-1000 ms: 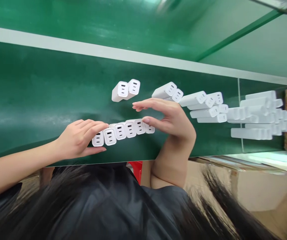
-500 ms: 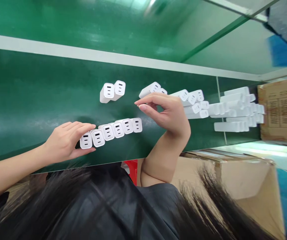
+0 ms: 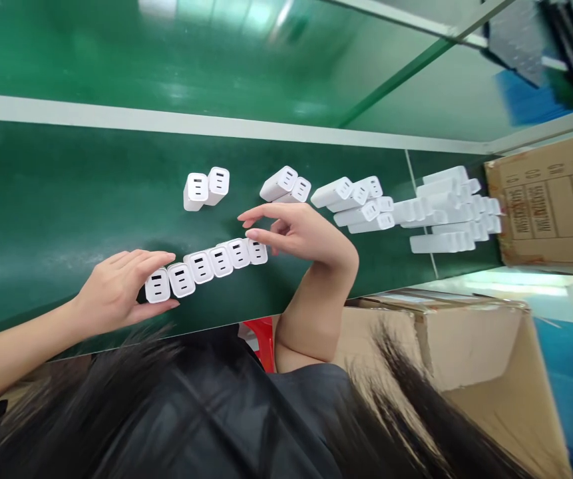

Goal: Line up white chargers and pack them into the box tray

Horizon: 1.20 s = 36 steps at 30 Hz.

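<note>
A slanting row of several white wall chargers stands with port faces up on the green table. My left hand point(image 3: 116, 289) is closed around the row's left end, thumb on the near side and fingers on the far side of the leftmost charger point(image 3: 157, 286). Over the right end hangs my right hand point(image 3: 293, 229), its thumb and forefinger apart and nothing between them. It partly covers the rightmost charger point(image 3: 257, 253). Behind the row, two chargers point(image 3: 197, 189) stand side by side, and another pair point(image 3: 280, 183) leans just beyond my right hand.
More chargers point(image 3: 353, 206) lie in a loose group to the right, with a larger pile point(image 3: 446, 206) past them. A printed cardboard box point(image 3: 550, 206) borders that pile. A pale rail point(image 3: 166, 126) runs along the table's back. Open cartons point(image 3: 470, 346) stand at the near right.
My right hand has come left and down, from near the leaning pair to over the row's right end. My left hand keeps its place on the row. The whole view has shifted slightly.
</note>
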Each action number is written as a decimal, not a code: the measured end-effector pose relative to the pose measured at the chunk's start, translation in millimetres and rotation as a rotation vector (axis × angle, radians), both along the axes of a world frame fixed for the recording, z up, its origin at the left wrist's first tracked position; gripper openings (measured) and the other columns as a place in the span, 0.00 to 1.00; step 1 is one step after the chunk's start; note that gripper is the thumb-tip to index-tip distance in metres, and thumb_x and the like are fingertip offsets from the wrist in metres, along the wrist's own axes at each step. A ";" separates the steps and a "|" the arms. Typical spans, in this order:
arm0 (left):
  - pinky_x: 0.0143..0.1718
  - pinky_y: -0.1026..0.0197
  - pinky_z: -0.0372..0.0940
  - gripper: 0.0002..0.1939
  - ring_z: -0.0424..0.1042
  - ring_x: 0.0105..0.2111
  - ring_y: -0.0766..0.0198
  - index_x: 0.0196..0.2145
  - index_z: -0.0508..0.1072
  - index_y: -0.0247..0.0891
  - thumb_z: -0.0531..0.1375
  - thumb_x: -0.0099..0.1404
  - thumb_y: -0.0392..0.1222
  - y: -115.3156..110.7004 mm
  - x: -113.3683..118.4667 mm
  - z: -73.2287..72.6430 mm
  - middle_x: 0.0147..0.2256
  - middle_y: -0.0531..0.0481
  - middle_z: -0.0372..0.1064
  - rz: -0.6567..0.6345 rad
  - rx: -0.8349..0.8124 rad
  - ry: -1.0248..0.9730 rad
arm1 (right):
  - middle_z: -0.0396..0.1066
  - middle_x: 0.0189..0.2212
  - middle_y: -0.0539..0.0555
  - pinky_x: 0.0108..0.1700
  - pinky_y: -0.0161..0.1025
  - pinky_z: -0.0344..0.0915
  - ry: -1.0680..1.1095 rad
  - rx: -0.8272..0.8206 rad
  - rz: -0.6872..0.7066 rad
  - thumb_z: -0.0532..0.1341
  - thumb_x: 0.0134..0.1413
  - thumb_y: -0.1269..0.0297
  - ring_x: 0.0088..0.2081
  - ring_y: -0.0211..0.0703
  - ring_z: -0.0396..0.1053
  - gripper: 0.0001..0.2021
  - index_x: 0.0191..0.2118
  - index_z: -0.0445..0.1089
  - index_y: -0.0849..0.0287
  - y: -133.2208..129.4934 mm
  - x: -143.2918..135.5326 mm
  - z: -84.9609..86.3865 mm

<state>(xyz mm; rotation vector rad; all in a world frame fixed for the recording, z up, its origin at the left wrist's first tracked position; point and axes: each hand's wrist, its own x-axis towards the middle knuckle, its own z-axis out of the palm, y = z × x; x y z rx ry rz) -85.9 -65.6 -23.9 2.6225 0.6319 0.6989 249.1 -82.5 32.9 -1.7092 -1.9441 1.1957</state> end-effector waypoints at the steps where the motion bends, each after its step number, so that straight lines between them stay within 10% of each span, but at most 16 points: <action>1: 0.38 0.57 0.70 0.33 0.78 0.41 0.56 0.59 0.60 0.39 0.66 0.62 0.53 -0.3 0.2 -0.3 0.47 0.43 0.76 0.002 -0.003 -0.001 | 0.76 0.43 0.55 0.21 0.33 0.63 0.015 -0.028 0.025 0.62 0.59 0.49 0.19 0.30 0.68 0.20 0.50 0.73 0.58 0.7 -1.1 -0.8; 20: 0.35 0.60 0.69 0.29 0.75 0.41 0.58 0.61 0.58 0.40 0.58 0.68 0.55 30.1 -21.7 34.0 0.51 0.42 0.71 -0.068 -0.186 0.264 | 0.77 0.44 0.54 0.22 0.29 0.66 0.212 -0.046 0.184 0.59 0.63 0.52 0.22 0.29 0.69 0.18 0.51 0.73 0.58 4.7 -31.0 -14.6; 24: 0.40 0.56 0.71 0.37 0.75 0.46 0.52 0.63 0.57 0.40 0.61 0.64 0.59 26.3 -20.3 34.4 0.54 0.40 0.70 -0.047 -0.131 0.228 | 0.75 0.47 0.56 0.28 0.33 0.69 0.095 0.204 0.163 0.64 0.58 0.49 0.25 0.32 0.70 0.23 0.55 0.70 0.56 3.4 -29.0 -12.1; 29: 0.49 0.52 0.71 0.41 0.73 0.52 0.50 0.65 0.55 0.41 0.65 0.61 0.57 13.2 -9.5 26.8 0.56 0.40 0.70 0.016 -0.017 0.115 | 0.69 0.56 0.61 0.53 0.49 0.69 0.077 0.531 0.399 0.65 0.55 0.45 0.53 0.52 0.69 0.32 0.61 0.64 0.55 -2.6 -47.5 -15.2; 36: 0.45 0.56 0.73 0.33 0.78 0.45 0.55 0.60 0.63 0.41 0.66 0.62 0.54 8.4 2.9 17.4 0.48 0.44 0.76 0.092 0.066 0.022 | 0.73 0.52 0.61 0.50 0.51 0.71 -0.050 0.586 0.420 0.61 0.62 0.51 0.50 0.52 0.72 0.32 0.67 0.56 0.57 -14.7 -72.3 -27.4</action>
